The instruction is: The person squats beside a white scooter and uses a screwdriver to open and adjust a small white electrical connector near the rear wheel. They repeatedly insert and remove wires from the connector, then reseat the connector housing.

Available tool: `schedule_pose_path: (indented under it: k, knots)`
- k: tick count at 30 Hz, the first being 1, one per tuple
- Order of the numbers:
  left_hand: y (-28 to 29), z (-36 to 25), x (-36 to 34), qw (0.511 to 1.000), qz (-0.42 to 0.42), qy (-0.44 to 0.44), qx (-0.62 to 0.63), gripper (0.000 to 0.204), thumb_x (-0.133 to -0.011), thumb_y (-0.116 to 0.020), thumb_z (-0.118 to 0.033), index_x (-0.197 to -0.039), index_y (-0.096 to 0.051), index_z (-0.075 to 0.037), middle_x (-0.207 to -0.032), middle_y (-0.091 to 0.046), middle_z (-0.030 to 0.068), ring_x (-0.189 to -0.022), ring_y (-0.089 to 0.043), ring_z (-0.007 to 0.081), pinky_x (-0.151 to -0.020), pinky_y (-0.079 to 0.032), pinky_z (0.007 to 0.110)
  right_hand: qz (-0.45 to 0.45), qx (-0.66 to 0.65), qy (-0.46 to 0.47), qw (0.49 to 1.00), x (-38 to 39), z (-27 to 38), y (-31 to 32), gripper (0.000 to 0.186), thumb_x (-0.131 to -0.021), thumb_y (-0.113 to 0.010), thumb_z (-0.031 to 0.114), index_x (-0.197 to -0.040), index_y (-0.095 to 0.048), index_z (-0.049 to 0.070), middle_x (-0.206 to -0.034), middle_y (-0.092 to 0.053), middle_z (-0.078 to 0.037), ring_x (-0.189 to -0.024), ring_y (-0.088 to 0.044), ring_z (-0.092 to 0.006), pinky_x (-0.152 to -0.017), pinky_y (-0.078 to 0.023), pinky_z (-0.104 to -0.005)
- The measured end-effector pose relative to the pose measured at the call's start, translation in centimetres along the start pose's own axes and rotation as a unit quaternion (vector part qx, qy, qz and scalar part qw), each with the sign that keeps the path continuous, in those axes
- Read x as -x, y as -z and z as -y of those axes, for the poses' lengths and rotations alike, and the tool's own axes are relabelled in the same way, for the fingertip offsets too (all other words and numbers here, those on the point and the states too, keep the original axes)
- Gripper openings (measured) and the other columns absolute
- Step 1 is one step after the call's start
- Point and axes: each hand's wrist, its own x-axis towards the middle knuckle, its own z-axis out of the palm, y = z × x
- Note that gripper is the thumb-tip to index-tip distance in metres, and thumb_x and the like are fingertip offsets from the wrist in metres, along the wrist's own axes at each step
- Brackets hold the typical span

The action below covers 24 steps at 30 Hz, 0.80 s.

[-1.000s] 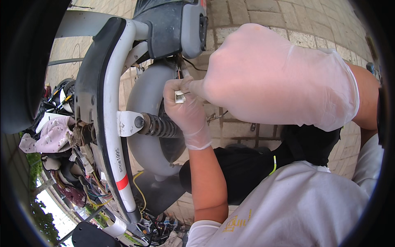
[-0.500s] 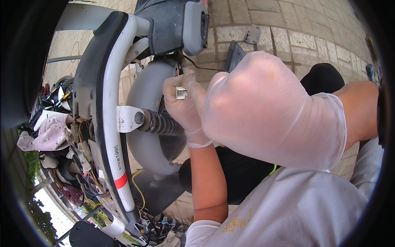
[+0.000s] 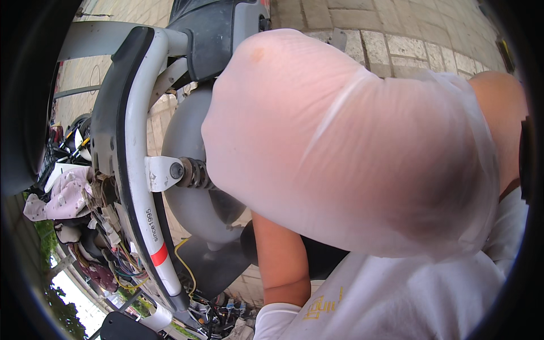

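Note:
My right hand, in a thin translucent glove, is raised close to the camera and fills the middle of the view. I see its back; the fingers curl out of sight beneath, so anything in them is hidden. My left forearm comes up from below and passes behind the right hand, which covers the left hand completely. Behind the gloved hand are a grey wheel fender, a shock absorber with a coil spring and the black-and-grey rear housing of a scooter-like vehicle.
The vehicle's white frame tube with a red band runs down the left side. Tangled wires and a spotted pink cloth lie beyond it. A yellow cable hangs near the lower tube. Paving spreads behind.
My right hand has come nearer the camera and moved left, now covering my left hand, which held a small white connector. The view has shifted slightly, with the vehicle farther left.

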Motion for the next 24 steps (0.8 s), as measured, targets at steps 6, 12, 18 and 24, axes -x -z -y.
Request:
schedule_pose_path:
  k: [6, 12, 18, 24]
  knots:
    - [0.3, 0.0, -0.1, 1.0, 0.001, 0.001, -0.001, 0.015, -0.091, -0.066, -0.005, -0.081, -0.055, -0.005, -0.076, -0.054, -0.0034, -0.068, -0.047, 0.003, -0.06, -0.04, 0.02, 0.013, -0.003, 0.001, 1.0, 0.3, -0.4, 0.1, 0.032, -0.073, -0.069, 0.02, -0.099, -0.065, 0.002, -0.068, -0.059, -0.007, -0.06, -0.061, -0.0246, -0.055, -0.045, -0.0353]
    - [0.5, 0.1, -0.5, 1.0, 0.001, 0.007, 0.003, 0.016, -0.091, -0.067, -0.005, -0.081, -0.054, -0.005, -0.076, -0.054, -0.0035, -0.068, -0.046, 0.0032, -0.061, -0.04, 0.02, 0.033, -0.004, 0.003, 0.999, 0.3, -0.6, 0.1, 0.034, -0.075, -0.069, 0.019, -0.105, -0.064, 0.003, -0.072, -0.062, -0.009, -0.064, -0.062, -0.0277, -0.058, -0.047, -0.037]
    - [1.0, 0.1, -0.7, 1.0, 0.002, 0.013, 0.007, 0.017, -0.091, -0.067, -0.005, -0.08, -0.053, -0.005, -0.076, -0.053, -0.0036, -0.068, -0.046, 0.0034, -0.061, -0.04, 0.02, 0.076, -0.012, 0.009, 0.997, 0.0, -1.1, 1.2, 0.037, -0.078, -0.069, 0.019, -0.111, -0.063, 0.004, -0.077, -0.065, -0.011, -0.068, -0.064, -0.0307, -0.062, -0.049, -0.0387]
    - [0.9, 0.5, -0.6, 1.0, -0.006, 0.007, -0.009, 0.021, -0.091, -0.069, -0.007, -0.078, -0.052, -0.005, -0.075, -0.052, -0.0041, -0.068, -0.044, 0.0036, -0.061, -0.039, 0.02, 0.252, -0.136, 0.029, 0.958, -2.9, -1.4, 3.5, 0.039, -0.08, -0.069, 0.018, -0.116, -0.062, 0.004, -0.081, -0.067, -0.013, -0.071, -0.065, -0.0337, -0.065, -0.051, -0.0404]
